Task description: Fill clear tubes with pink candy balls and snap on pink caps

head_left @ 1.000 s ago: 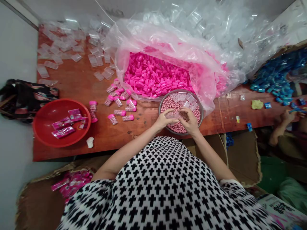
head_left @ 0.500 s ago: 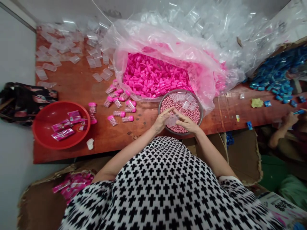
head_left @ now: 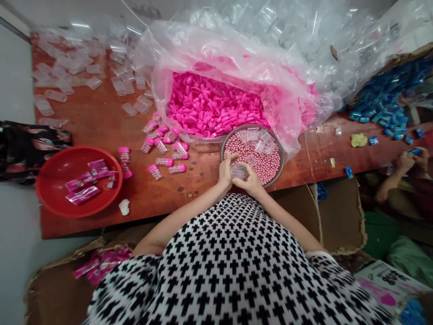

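Over the near rim of a grey bowl [head_left: 281,169] of small pink beads [head_left: 267,165], my two hands are close together. Clear plastic containers [head_left: 238,171] sit between them; how many is hard to make out. My right hand [head_left: 252,181] is closed, thumb and fingers curled around the containers from the right. From the left, my left hand [head_left: 225,172] closes against the same containers, its fingers partly hidden. More clear containers [head_left: 263,141] lie on the beads at the bowl's far side. Left of the bowl are several bead-filled containers with pink caps [head_left: 164,161].
A plastic bag of pink caps [head_left: 216,106] lies behind the bowl. At left stands a red bowl [head_left: 43,185] with pink packets. Loose clear containers [head_left: 67,72] cover the back left. A co-worker's hands [head_left: 406,161] hold something blue at right. Cardboard boxes [head_left: 341,216] stand below the table edge.
My hands have drawn back slightly toward my body and closed around the clear containers; before, their fingers were stretched out over the beads. The view has shifted slightly.
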The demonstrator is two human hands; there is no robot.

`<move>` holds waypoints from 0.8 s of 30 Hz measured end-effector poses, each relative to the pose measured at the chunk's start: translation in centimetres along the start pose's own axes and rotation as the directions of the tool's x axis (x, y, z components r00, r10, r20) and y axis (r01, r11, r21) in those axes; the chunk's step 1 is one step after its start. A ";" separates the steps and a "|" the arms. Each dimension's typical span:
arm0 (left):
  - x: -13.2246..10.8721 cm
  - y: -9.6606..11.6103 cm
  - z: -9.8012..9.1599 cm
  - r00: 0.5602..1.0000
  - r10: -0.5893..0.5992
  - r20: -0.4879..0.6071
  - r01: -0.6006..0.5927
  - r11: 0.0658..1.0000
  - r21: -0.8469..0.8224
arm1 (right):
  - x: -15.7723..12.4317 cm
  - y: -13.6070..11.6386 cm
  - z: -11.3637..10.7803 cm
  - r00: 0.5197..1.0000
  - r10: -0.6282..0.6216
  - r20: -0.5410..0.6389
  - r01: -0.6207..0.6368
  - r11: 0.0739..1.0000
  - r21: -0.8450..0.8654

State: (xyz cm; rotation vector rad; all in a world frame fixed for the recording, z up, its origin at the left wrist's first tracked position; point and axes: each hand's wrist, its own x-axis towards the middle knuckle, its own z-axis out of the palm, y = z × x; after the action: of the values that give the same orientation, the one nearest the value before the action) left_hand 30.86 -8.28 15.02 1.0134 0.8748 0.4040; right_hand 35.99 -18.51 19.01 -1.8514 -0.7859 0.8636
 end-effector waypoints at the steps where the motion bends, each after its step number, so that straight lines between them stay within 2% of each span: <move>1: 0.6 -0.2 -0.1 0.999 0.038 0.010 -0.039 0.998 0.050 | 0.4 0.7 -0.6 1.000 0.017 0.000 -0.017 0.997 -0.070; 3: 1.9 -0.5 -0.2 0.990 0.130 0.045 -0.136 0.973 0.188 | 1.2 2.4 -2.2 0.998 0.066 0.012 -0.059 0.947 -0.316; 6: 3.9 -1.3 0.0 0.971 0.209 0.117 -0.239 0.875 0.421 | 2.5 4.9 -4.7 0.991 0.120 0.064 -0.041 0.714 -0.699; 8: 4.8 -2.0 0.4 0.963 0.228 0.144 -0.269 0.809 0.523 | 3.3 6.2 -5.5 0.991 0.125 0.045 -0.029 0.534 -0.845; 10: 5.3 -3.0 0.9 0.963 0.233 0.134 -0.267 0.769 0.580 | 4.1 7.0 -5.2 0.994 0.106 0.028 -0.022 0.441 -0.897; 11: 5.3 -3.4 1.1 0.968 0.223 0.118 -0.248 0.758 0.603 | 4.5 7.3 -4.7 0.995 0.090 0.037 -0.007 0.447 -0.895; 14: 5.4 -4.4 1.8 0.981 0.175 0.081 -0.184 0.730 0.658 | 6.0 8.1 -2.6 0.993 0.042 0.110 0.067 0.565 -0.822; 16: 5.5 -4.5 2.1 0.981 0.165 0.105 -0.192 0.715 0.673 | 6.9 8.8 -1.6 0.990 0.034 0.138 0.087 0.624 -0.776; 18: 5.4 -4.1 2.2 0.975 0.166 0.148 -0.222 0.707 0.671 | 7.3 9.5 -1.2 0.988 0.033 0.152 0.095 0.648 -0.756; 19: 5.3 -3.8 2.0 0.970 0.165 0.178 -0.242 0.709 0.662 | 7.4 9.8 -1.1 0.989 0.017 0.148 0.096 0.690 -0.718; 20: 5.1 -3.4 1.8 0.964 0.165 0.210 -0.264 0.718 0.644 | 7.3 10.1 -1.2 0.991 -0.011 0.133 0.095 0.757 -0.646; 22: 4.5 -2.4 1.1 0.942 0.173 0.289 -0.315 0.758 0.572 | 6.9 10.7 -1.4 0.994 -0.089 0.065 0.107 0.912 -0.395; 24: 3.8 -1.4 0.1 0.912 0.214 0.351 -0.369 0.803 0.468 | 6.6 11.0 -1.4 0.995 -0.103 -0.014 0.101 0.989 -0.107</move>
State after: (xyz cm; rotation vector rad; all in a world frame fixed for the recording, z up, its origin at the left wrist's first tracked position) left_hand 33.16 -6.52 12.19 1.6909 0.5699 0.2702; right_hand 42.49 -18.04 7.92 -1.8919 -0.9219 0.7499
